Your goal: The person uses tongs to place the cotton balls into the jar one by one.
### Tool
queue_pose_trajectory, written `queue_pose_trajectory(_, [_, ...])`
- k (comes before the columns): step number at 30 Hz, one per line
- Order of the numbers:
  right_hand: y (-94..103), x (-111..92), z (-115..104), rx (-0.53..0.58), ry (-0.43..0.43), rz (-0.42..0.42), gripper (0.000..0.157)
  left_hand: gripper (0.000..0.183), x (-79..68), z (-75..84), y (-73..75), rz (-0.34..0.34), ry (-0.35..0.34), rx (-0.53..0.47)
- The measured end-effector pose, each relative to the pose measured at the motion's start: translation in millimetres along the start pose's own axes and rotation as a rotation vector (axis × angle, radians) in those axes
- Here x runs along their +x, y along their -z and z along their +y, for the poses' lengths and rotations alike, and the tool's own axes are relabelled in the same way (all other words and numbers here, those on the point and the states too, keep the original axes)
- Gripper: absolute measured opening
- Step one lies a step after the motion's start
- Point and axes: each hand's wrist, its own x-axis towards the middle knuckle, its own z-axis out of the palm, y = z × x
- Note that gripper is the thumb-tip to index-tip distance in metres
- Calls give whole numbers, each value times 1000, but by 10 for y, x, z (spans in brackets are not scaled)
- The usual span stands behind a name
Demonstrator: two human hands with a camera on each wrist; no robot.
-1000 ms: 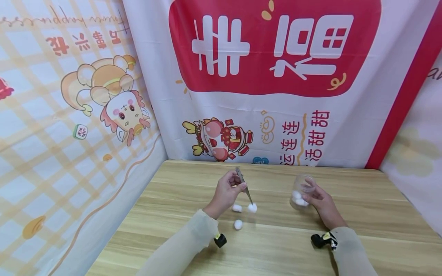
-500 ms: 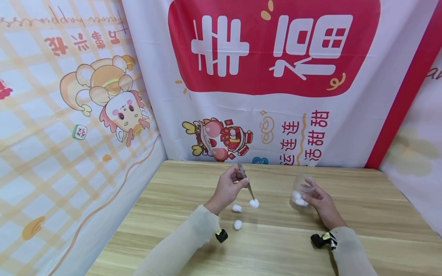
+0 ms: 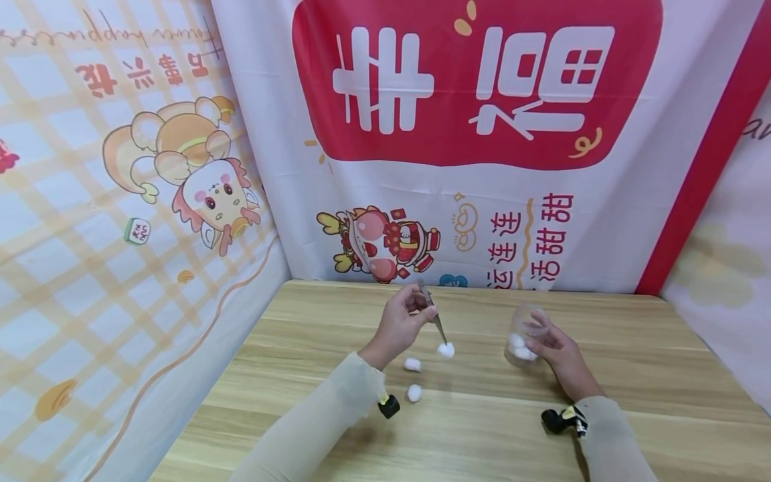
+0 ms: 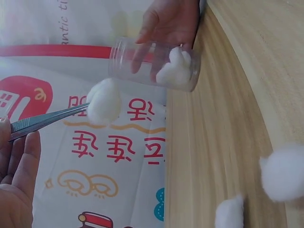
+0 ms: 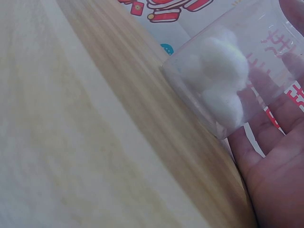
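Note:
In the head view, my left hand (image 3: 399, 326) pinches metal tweezers (image 3: 435, 317), their tips angled down and to the right. A white cotton ball (image 3: 446, 351) is caught between the tips; the left wrist view shows this cotton ball (image 4: 104, 101) held off the table. My right hand (image 3: 565, 358) grips a clear plastic jar (image 3: 531, 323) by its side, upright, with its mouth uncovered. Several cotton balls (image 5: 218, 71) lie at the bottom of the jar. The held cotton ball is left of the jar, apart from it.
Two loose cotton balls, one (image 3: 412, 364) farther and one (image 3: 414, 393) nearer, lie on the wooden table (image 3: 482, 428) by the left wrist. A printed cloth (image 3: 373, 181) hangs behind the table's back edge, and another covers the left side.
My left hand has lifted the tweezers and the cotton ball a little, up and to the right. My right hand and the jar stay in place.

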Motion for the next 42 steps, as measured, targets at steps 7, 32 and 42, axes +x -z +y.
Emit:
queue_pose_trajectory(7, [2,-5,10,2,11,4,68,20,44,28,-27,-11,-19,6])
queue_pose_trajectory(32, [0,10,-5,-12,-8,14,68,22,274,174,-153,-48,-78,19])
queue_pose_trajectory(42, [0,15,13,-13,-29,14,69,21,383,205,-234,-50,-112,-5])
